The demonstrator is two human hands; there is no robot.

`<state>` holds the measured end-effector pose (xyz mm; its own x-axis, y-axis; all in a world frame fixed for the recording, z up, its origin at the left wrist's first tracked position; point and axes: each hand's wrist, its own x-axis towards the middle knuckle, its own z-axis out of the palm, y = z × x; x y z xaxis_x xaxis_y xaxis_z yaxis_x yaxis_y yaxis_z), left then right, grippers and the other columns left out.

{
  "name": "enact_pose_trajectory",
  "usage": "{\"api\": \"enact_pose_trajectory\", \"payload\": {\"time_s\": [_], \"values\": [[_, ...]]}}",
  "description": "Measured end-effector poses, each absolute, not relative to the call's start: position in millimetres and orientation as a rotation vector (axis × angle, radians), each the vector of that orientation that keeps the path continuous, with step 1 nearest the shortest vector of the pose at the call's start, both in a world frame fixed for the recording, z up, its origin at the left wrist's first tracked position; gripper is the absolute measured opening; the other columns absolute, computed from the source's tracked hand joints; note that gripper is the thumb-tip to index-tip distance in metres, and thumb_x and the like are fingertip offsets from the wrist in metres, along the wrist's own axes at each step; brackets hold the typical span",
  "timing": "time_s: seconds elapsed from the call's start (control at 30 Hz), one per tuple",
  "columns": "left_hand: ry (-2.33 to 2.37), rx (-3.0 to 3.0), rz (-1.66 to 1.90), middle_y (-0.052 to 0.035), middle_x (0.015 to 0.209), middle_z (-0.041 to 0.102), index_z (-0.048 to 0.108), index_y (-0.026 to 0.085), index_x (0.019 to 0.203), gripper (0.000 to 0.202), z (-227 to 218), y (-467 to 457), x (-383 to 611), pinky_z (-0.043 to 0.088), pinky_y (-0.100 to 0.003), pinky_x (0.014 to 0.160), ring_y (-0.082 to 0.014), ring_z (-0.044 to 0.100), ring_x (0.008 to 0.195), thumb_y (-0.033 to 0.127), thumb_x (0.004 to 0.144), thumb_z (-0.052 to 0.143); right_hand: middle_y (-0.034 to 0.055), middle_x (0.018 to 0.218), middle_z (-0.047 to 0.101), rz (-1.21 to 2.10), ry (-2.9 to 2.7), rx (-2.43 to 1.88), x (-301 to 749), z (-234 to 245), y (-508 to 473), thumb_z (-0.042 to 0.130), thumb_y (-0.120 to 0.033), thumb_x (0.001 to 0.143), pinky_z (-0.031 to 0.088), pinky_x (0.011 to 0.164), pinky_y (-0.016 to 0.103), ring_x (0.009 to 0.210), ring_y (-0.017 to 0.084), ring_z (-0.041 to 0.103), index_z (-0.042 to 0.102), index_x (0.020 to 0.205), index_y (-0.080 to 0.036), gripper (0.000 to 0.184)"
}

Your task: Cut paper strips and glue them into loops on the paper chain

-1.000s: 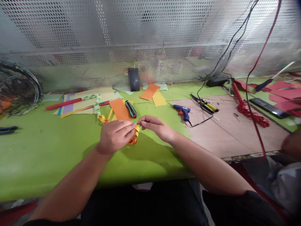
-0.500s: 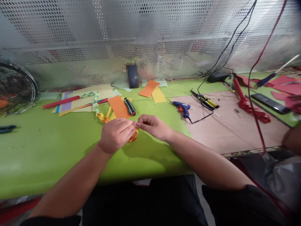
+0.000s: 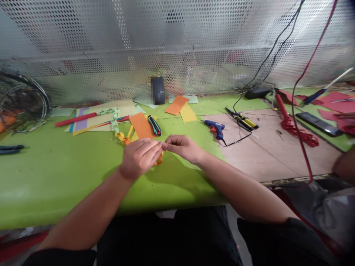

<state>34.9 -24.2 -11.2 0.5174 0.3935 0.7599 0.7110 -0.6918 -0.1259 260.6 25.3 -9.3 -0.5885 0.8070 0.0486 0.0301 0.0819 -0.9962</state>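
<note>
My left hand point(image 3: 140, 158) and right hand point(image 3: 182, 148) meet, grip unclear, over the orange end of a paper chain point(image 3: 159, 160); green links point(image 3: 114, 121) done, orange sheet point(image 3: 141, 126) uncut.

We are in a paper-craft workshop. A long green workbench point(image 3: 55, 181) runs along a perforated metal screen point(image 3: 83, 48), with a pinkish board point(image 3: 271, 155) lying on its right part. Our bench holds sheets of orange paper point(image 3: 141, 126), a blue hot glue gun point(image 3: 215, 129), a utility knife point(image 3: 154, 125), an orange-and-yellow paper chain point(image 3: 123, 138) and a red paper chain point(image 3: 296, 133), all tools and materials of handwork.
</note>
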Motion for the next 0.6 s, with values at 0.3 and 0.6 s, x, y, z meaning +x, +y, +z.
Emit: {"api": "enact_pose_trajectory", "payload": {"time_s": [0.3,0.6], "values": [[-1.489,-2.81,-1.246,-0.013,0.148,0.07,0.064,0.026,0.151,0.058,-18.7,-14.7,28.0,0.061,-0.046,0.111,-0.0295,0.071,0.133,0.042,0.097,0.078,0.0019,0.089,0.068,1.65,-1.586,-0.721,268.1,-9.3,34.0,0.086,-0.057,0.086,0.047,0.086,0.034,0.084,0.017,0.059,0.074,0.086,-0.018,0.041],[-1.853,-3.038,-1.229,-0.0086,0.121,0.083,0.075,0.027,0.126,0.039,-26.2,-8.5,29.1,0.068,-0.047,0.092,-0.0296,0.081,0.105,0.052,0.095,0.079,0.0023,0.089,0.065,1.643,-1.458,-0.663,269.8,-2.6,29.9,0.088,-0.057,0.085,0.047,0.085,0.034,0.085,0.017,0.056,0.073,0.081,-0.021,0.039]]}}
